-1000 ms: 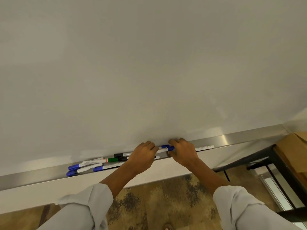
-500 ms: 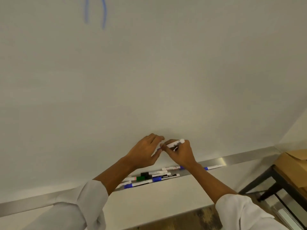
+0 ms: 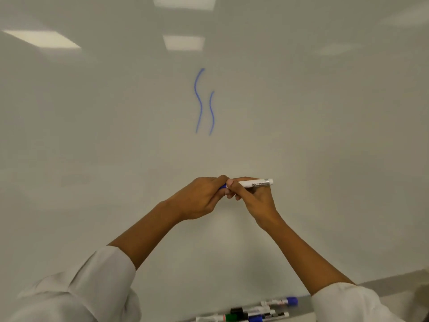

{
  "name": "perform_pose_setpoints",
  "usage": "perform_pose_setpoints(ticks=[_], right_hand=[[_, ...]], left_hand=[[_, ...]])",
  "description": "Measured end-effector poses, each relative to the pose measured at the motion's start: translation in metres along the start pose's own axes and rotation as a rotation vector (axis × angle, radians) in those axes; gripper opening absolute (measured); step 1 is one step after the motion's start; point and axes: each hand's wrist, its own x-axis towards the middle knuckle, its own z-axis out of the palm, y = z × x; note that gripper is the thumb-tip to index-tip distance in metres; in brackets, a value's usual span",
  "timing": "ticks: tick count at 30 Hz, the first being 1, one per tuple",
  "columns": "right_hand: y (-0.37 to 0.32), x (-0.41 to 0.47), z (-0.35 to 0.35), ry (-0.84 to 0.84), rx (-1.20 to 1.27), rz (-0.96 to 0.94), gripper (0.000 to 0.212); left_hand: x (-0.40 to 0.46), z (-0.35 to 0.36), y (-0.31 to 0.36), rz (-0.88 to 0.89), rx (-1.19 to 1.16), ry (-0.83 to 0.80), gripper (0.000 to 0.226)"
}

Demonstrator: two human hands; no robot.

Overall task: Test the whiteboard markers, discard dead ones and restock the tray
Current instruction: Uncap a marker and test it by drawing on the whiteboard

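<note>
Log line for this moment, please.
left hand grips blue cap | right hand holds marker | two blue strokes on whiteboard

My tray (image 3: 380, 283) is a metal ledge along the whiteboard's bottom edge, at the lower right of view. Several markers lie flat on it, lengthwise, close together. The blue-capped marker (image 3: 279, 301) lies farthest right. Left of it lies a black-capped marker (image 3: 249, 309). Nearest me lie a green marker (image 3: 228, 317) and a blue-and-black marker (image 3: 269, 317). My right sleeve hides part of the tray.
</note>
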Motion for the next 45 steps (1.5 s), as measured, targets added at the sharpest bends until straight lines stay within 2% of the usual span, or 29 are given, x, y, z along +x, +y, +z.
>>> perform_pose_setpoints(ticks=[8, 13, 14, 19, 26, 29, 35, 39, 45], right_hand=[[-0.041, 0.056, -0.003, -0.107, 0.053, -0.135, 0.022], [-0.056, 0.086, 0.003, -0.071, 0.079, -0.189, 0.015], [-0.060, 0.094, 0.005, -0.038, 0.084, -0.209, 0.015], [-0.079, 0.133, 0.000, 0.085, 0.067, -0.407, 0.007], [-0.094, 0.180, -0.018, 0.309, -0.196, -0.599, 0.012], [-0.098, 0.194, -0.018, 0.396, -0.386, -0.712, 0.013], [-0.093, 0.191, -0.016, 0.392, -0.620, -0.859, 0.012], [-0.070, 0.167, -0.025, 0.420, -0.654, -0.849, 0.008], [-0.064, 0.148, -0.028, 0.402, -0.670, -0.779, 0.005]], left_hand=[[0.035, -0.060, -0.006, 0.010, 0.075, 0.160, 0.026], [0.054, -0.086, -0.019, -0.073, 0.135, 0.257, 0.054], [0.059, -0.093, -0.021, -0.077, 0.132, 0.265, 0.054], [0.088, -0.134, -0.035, -0.090, 0.055, 0.367, 0.018], [0.107, -0.172, -0.058, -0.085, 0.106, 0.540, 0.033], [0.108, -0.175, -0.061, -0.068, 0.146, 0.601, 0.023], [0.106, -0.168, -0.057, -0.054, 0.370, 0.725, 0.019], [0.104, -0.162, -0.052, -0.018, 0.470, 0.713, 0.018], [0.104, -0.155, -0.048, 0.008, 0.489, 0.712, 0.021]])
